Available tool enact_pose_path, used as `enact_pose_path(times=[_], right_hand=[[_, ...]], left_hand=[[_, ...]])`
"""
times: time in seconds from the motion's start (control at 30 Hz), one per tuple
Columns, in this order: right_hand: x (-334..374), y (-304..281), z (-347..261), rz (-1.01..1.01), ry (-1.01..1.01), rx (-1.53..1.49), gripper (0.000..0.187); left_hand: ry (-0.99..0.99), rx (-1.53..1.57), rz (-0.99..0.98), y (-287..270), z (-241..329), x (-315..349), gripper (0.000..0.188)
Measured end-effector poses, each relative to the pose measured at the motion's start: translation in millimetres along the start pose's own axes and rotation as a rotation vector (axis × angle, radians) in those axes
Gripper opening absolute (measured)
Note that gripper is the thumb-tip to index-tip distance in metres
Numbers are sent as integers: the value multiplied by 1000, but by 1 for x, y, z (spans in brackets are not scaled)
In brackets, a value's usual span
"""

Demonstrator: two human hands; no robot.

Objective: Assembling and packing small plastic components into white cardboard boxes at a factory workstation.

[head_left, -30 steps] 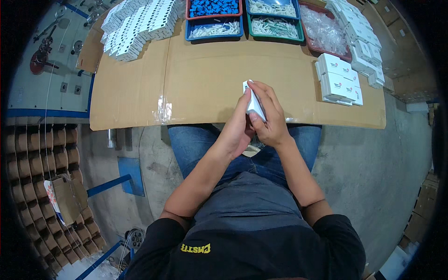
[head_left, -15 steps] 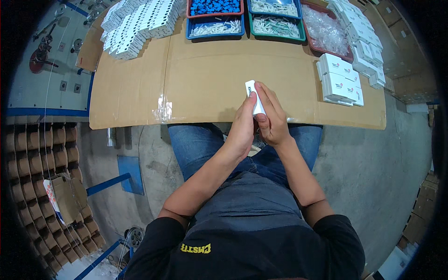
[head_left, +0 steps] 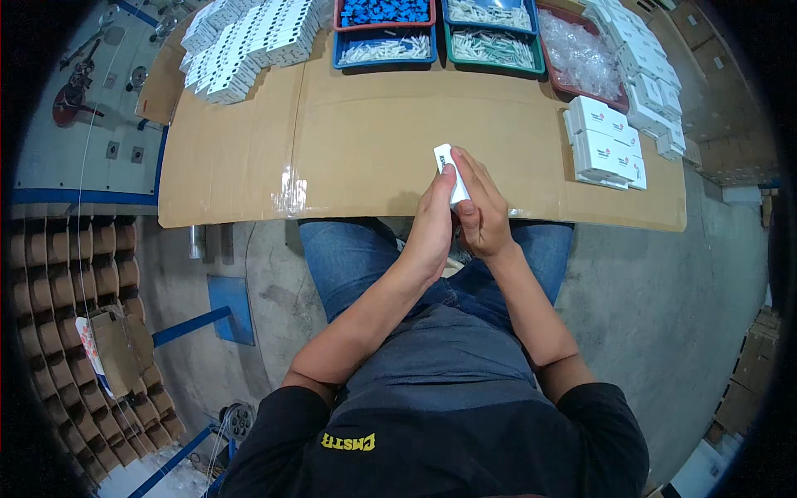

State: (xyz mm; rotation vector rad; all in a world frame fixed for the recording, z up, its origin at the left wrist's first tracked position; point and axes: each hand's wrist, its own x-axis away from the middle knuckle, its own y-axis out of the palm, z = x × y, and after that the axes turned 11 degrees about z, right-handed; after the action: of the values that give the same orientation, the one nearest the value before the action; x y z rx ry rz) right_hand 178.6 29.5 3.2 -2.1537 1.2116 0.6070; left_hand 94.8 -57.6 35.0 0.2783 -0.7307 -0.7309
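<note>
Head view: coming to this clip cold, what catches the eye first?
First, the two hands meeting at the near edge of the cardboard-covered table: the left hand and right hand together grip a small white box. Behind them, along the far edge, stand trays of small parts, one with blue pieces, beside fanned rows of flat white cartons at far left. A stack of finished white boxes sits at right.

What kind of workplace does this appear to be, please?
Probably a small packing or assembly workshop: a cardboard-covered table holds trays of small parts, stacks of white boxes, and both hands hold one small white box.
</note>
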Motion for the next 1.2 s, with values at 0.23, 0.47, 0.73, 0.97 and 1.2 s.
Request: enact_pose_path(times=[0.23, 0.47, 0.73, 0.97, 1.2], right_hand=[[3, 3, 2, 21, -9, -5, 73], [-8, -6, -5, -31, 69, -35, 67], [-8, -7, -4, -82, 485, -442, 62], [-9, -8, -7, -217, 226, -224, 86], [-8, -9, -3, -222, 27, -90, 91]], left_hand=[[-27, 22, 50, 6, 5, 5, 47], [-82, 101, -16, 2, 8, 2, 55], [339, -394, 5, -14, 0, -14, 70], [35, -162, 16, -24, 11, -14, 83], [-12, -96, -14, -7, 19, 4, 83]])
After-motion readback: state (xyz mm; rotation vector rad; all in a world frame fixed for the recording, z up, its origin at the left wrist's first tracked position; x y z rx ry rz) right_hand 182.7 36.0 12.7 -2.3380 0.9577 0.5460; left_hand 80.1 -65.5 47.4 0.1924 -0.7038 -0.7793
